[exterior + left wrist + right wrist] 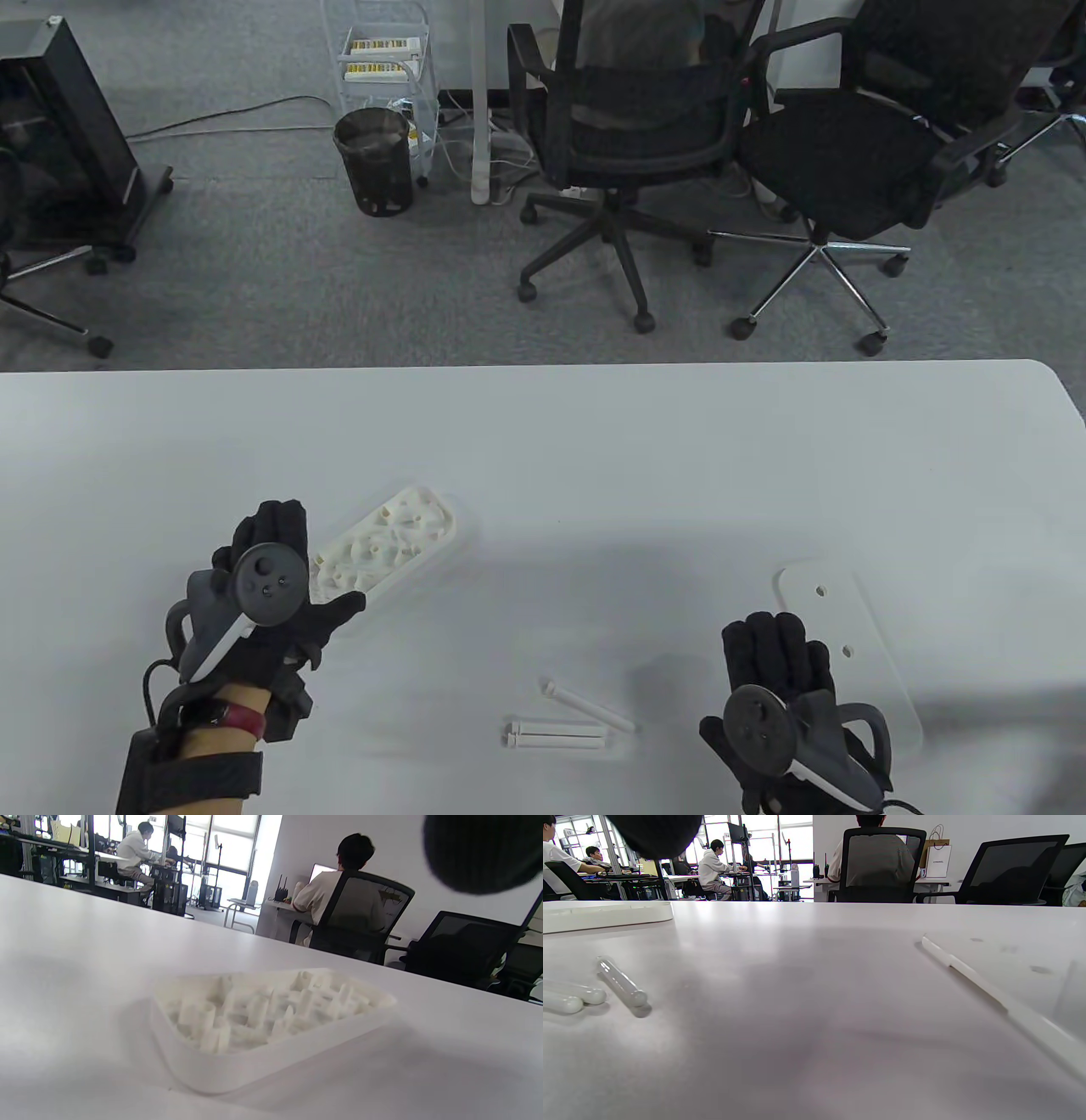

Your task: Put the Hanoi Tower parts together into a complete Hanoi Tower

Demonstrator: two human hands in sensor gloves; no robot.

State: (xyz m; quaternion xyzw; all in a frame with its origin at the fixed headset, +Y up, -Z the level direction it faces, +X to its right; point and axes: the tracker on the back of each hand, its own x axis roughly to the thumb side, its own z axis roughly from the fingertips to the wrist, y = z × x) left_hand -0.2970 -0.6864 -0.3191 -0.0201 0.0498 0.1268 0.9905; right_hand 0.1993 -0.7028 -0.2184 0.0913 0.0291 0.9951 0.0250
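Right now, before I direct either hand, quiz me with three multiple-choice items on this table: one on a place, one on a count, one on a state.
1. Where is the white ribbed tray?
A. beside the left hand
B. under the right hand
C. at the far table edge

2. How many white pegs lie between the hands?
A. one
B. three
C. five

3. How does the flat plate with holes sit?
A. propped upright
B. lying flat on the table
C. lifted by the right hand

Answers:
1 A: the tray sits just past the left hand.
2 B: one angled peg, two side by side.
3 B: it lies flat beside the right hand, and nothing shows it being lifted.
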